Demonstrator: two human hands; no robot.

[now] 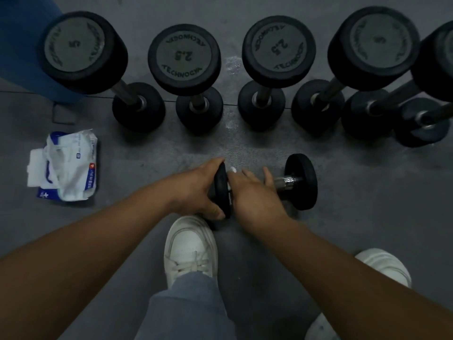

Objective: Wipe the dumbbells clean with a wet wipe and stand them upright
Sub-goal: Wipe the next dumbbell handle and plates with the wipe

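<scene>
Here, mid-frame, a dumbbell [301,181] lies sideways: the left hand [196,190] grips one head, seemingly steadying it, while the right hand [255,192] curls a wet wipe [232,170] round the handle.

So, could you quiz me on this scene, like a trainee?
1. True or false: the dumbbell that the left hand grips lies on its side.
2. The wipes pack lies on the person's: A left, B right, C shoe.
3. How many upright dumbbells show 2.5 on top?
Key: 1 true; 2 A; 3 two.
</scene>
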